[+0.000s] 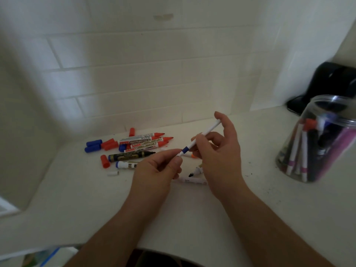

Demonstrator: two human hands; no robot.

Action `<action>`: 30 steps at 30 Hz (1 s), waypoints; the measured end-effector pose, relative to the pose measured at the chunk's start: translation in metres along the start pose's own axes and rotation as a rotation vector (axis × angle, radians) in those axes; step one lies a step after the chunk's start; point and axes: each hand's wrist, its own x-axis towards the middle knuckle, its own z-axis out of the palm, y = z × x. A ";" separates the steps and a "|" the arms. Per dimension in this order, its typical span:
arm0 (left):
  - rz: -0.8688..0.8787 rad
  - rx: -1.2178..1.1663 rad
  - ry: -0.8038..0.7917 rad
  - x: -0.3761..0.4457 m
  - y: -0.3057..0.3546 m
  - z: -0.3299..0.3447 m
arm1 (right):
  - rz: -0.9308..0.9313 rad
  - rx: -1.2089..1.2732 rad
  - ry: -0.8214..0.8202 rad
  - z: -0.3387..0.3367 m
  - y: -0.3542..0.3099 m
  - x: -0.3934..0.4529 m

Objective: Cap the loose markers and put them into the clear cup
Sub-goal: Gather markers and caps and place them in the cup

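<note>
Head view, desk inspection: my right hand [215,151] grips a thin white marker [204,135] by its barrel, thumb and fingers closed round the middle. Its long axis runs diagonally, tail up and to the right past my raised index finger, blue collar end down and to the left. My left hand [159,166] meets that lower end, with thumb and forefinger pinched on a small white piece at the tip (I judge it to be the cap, though blur keeps me from saying whether it is fully seated). The two hands are just beside each other, above the white counter [192,218].

The relation that matters next: the clear cup [317,139] stands well apart to the right, tilted in this wide view, mouth upward, already holding several markers. It lies on the right hand's side, and the marker's tail already points roughly that way. My judgement is that the right hand is the nearer one for the drop, once the cap is pressed home along the barrel's axis.

Remaining stock lies to the left and behind my hands: uncapped red markers [146,140], a black marker [131,156], and loose blue caps [93,146] and red caps [109,144] in a cluster near the tiled wall.
</note>
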 end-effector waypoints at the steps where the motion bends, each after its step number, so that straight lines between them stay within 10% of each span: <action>1: -0.001 0.000 0.010 0.000 -0.001 0.000 | -0.027 -0.023 -0.012 0.001 0.000 -0.001; 30: 0.106 0.146 0.009 -0.004 -0.006 -0.012 | -0.012 -0.114 -0.147 0.021 -0.025 0.001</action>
